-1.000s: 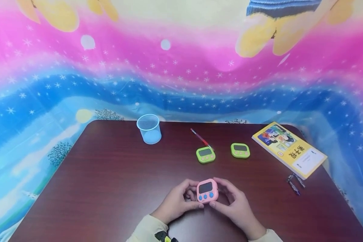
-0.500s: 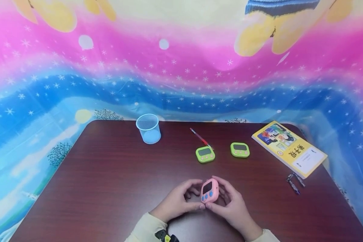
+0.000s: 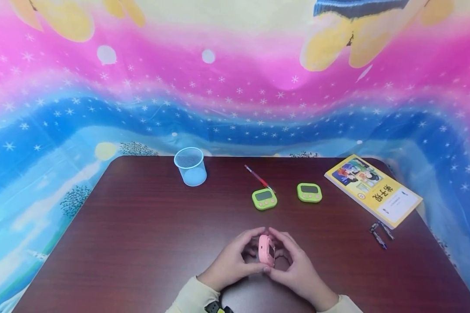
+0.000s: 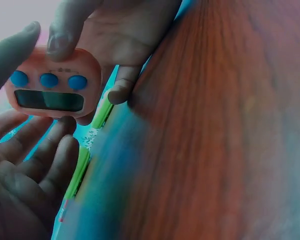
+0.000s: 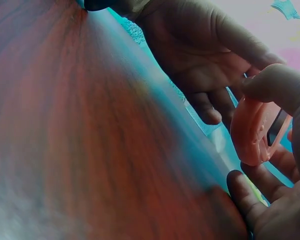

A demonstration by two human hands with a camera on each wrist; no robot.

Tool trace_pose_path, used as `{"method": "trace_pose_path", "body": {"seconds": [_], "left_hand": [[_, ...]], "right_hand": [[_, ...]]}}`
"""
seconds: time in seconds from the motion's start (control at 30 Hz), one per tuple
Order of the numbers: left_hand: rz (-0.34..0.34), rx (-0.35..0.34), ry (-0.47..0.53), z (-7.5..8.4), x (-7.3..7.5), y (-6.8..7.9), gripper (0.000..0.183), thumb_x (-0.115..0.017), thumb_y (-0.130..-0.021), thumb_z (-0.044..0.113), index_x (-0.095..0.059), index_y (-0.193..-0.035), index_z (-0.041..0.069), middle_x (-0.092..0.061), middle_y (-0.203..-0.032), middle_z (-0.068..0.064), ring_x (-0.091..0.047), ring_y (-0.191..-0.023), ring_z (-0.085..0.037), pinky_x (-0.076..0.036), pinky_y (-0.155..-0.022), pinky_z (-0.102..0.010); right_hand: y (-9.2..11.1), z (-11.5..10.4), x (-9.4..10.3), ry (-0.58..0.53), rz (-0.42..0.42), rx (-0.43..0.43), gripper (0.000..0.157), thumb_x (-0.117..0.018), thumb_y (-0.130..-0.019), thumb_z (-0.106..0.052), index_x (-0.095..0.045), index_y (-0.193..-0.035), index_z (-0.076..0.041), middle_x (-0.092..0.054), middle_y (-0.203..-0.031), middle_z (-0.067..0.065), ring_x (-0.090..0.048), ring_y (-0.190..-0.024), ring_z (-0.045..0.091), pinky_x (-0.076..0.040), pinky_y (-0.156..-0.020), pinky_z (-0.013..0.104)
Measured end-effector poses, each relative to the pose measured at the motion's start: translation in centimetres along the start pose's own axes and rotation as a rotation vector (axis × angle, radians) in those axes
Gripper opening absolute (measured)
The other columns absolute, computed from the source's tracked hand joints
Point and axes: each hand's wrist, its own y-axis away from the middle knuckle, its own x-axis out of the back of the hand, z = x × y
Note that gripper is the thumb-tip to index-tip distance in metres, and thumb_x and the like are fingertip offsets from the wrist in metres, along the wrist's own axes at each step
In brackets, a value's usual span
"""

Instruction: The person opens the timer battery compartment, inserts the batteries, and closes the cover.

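A pink digital timer is held between both hands above the table, turned nearly edge-on in the head view. Its dark screen and blue buttons show in the left wrist view, where the timer lies between the two thumbs and the fingers. My left hand grips it from the left, thumb at the lower edge and fingertips at the upper one. From the right, my right hand pinches it the same way, its thumb pressed on the timer's edge in the right wrist view.
Two green timers lie beyond the hands, a red pencil near one. A blue mesh pen cup stands at the back left. At right are a yellow book and dark pens. A printed cloth hangs behind the table.
The pink timer has swung from facing the head camera to nearly edge-on, its screen now towards the right. Both hands have closed in nearer each other around it.
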Motion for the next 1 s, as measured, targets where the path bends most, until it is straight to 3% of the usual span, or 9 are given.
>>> {"method": "trace_pose_path", "body": {"seconds": [0.27, 0.47, 0.6, 0.77, 1.0], "left_hand": [[0.022, -0.059, 0.026, -0.3, 0.0, -0.1, 0.067, -0.086, -0.08, 0.019, -0.055, -0.139, 0.012, -0.059, -0.131, -0.002, -0.065, -0.111, -0.015, -0.054, -0.097, -0.03], [0.04, -0.05, 0.133, 0.0, 0.2, -0.1, 0.07, -0.086, -0.079, 0.007, -0.05, -0.139, -0.003, -0.058, -0.131, -0.012, -0.063, -0.117, -0.023, -0.053, -0.099, -0.033], [0.046, -0.028, 0.191, 0.1, 0.5, -0.1, 0.071, -0.085, -0.079, 0.003, -0.049, -0.139, -0.006, -0.057, -0.132, -0.014, -0.062, -0.117, -0.022, -0.053, -0.1, -0.034], [0.056, -0.017, 0.139, 0.0, 0.8, -0.1, 0.07, -0.085, -0.079, 0.007, -0.051, -0.14, -0.002, -0.061, -0.131, -0.01, -0.065, -0.114, -0.023, -0.054, -0.099, -0.035], [0.059, 0.064, 0.044, -0.3, 1.3, 0.1, 0.073, -0.087, -0.079, 0.016, -0.052, -0.142, 0.004, -0.065, -0.126, 0.0, -0.068, -0.107, -0.016, -0.055, -0.094, -0.032]], "right_hand": [[0.0, 0.2, -0.2, 0.049, 0.007, 0.005, 0.08, -0.087, -0.075, 0.002, -0.046, -0.143, 0.007, -0.055, -0.131, 0.014, -0.058, -0.111, 0.015, -0.058, -0.077, 0.026], [0.0, 0.4, -0.1, 0.041, -0.019, -0.021, 0.07, -0.085, -0.078, -0.001, -0.052, -0.139, 0.002, -0.06, -0.129, 0.015, -0.063, -0.106, 0.014, -0.06, -0.078, 0.029], [0.0, 0.6, 0.0, 0.012, -0.023, -0.039, 0.068, -0.085, -0.077, 0.002, -0.054, -0.138, 0.001, -0.061, -0.128, 0.018, -0.066, -0.104, 0.015, -0.06, -0.082, 0.029], [0.1, 0.7, 0.2, -0.03, 0.017, -0.08, 0.068, -0.086, -0.075, 0.003, -0.055, -0.136, 0.002, -0.061, -0.126, 0.016, -0.066, -0.104, 0.018, -0.059, -0.083, 0.028], [0.1, 0.7, 0.5, -0.029, 0.066, -0.081, 0.069, -0.085, -0.074, 0.007, -0.052, -0.135, 0.012, -0.059, -0.124, 0.016, -0.064, -0.103, 0.015, -0.06, -0.077, 0.026]]}}
